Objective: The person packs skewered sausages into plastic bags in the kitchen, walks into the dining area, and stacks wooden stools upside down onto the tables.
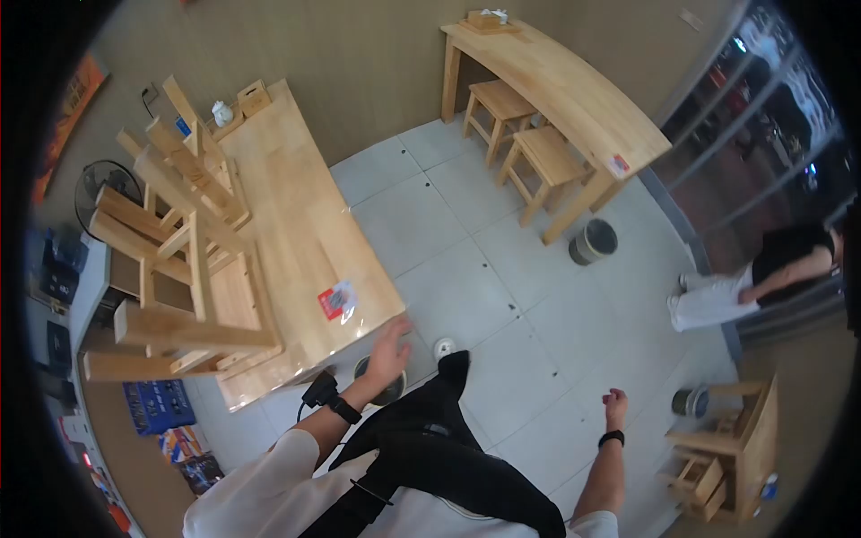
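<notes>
My left hand (pixel 389 354) is open, with fingers stretched out beside the near corner of a wooden table (pixel 309 215). It holds nothing; whether it touches the table edge I cannot tell. On that tabletop lies a red and white printed card (pixel 337 300). Upturned wooden stools (pixel 193 296) rest on the table with their legs in the air. My right hand (pixel 614 409) hangs over the tiled floor, its fingers curled in with nothing seen in them. Black bands circle both wrists.
A second wooden table (pixel 574 81) stands at the back, two stools (pixel 547 157) tucked at its side. A bin (pixel 593 242) sits by its leg. Another person (pixel 762 278) is at the right near the glass front. More wooden furniture (pixel 749 439) stands lower right.
</notes>
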`<control>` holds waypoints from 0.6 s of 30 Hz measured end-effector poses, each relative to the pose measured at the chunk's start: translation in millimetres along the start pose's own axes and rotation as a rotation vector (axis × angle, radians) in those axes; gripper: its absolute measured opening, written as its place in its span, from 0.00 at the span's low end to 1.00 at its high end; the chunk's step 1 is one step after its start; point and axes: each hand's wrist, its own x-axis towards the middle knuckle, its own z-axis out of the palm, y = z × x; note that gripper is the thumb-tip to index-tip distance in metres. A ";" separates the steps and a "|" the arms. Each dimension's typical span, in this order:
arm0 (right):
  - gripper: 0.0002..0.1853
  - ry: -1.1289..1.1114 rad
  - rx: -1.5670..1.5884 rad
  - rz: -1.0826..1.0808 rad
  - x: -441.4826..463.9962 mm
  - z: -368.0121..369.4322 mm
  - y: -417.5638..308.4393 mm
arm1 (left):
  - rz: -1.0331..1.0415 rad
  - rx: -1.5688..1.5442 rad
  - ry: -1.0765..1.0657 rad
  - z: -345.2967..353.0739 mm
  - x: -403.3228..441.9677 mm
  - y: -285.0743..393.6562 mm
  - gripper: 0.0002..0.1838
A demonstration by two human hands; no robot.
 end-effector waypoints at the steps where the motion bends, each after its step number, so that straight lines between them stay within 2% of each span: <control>1: 0.13 -0.024 0.076 -0.044 36.0 21.3 -22.0 | 0.005 0.050 0.151 -0.3 28.2 -11.6 0.19; 2: 0.11 -0.087 0.102 0.005 59.9 54.0 -37.0 | 0.008 0.107 0.312 -3.2 60.4 -24.7 0.20; 3: 0.11 -0.224 0.216 -0.035 76.7 90.2 -36.7 | -0.063 0.152 0.389 -6.2 86.4 -38.5 0.20; 5: 0.09 -0.525 0.302 0.370 107.7 177.6 -58.5 | -0.217 0.164 0.524 -21.0 125.1 -50.9 0.21; 6: 0.07 -0.696 -0.155 -0.227 121.5 223.6 -55.2 | -0.261 0.144 0.593 -38.3 147.9 -52.0 0.22; 7: 0.06 -0.805 -0.477 -0.404 122.1 254.3 -109.1 | -0.310 0.164 0.616 -48.5 164.3 -62.5 0.22; 9: 0.07 -0.839 -0.605 -0.581 120.5 313.8 -199.7 | -0.450 0.260 0.722 -63.6 189.3 -92.4 0.24; 11: 0.08 -0.876 -0.503 -0.886 126.8 371.5 -281.2 | -0.598 0.316 0.749 -70.4 202.1 -117.6 0.26; 13: 0.06 -1.027 -0.331 -0.810 135.5 432.0 -342.9 | -0.750 0.355 0.777 -70.7 216.1 -133.3 0.28; 15: 0.04 -1.245 -0.221 -0.705 142.7 485.0 -398.8 | -0.962 0.490 0.666 -64.1 225.9 -129.8 0.31; 16: 0.04 -1.293 -0.233 -0.705 145.4 515.9 -417.4 | -0.983 0.536 0.634 -63.5 230.3 -127.2 0.32; 18: 0.04 -1.464 -0.212 -0.329 154.8 588.6 -449.1 | -1.047 0.575 0.582 -65.7 243.4 -121.8 0.34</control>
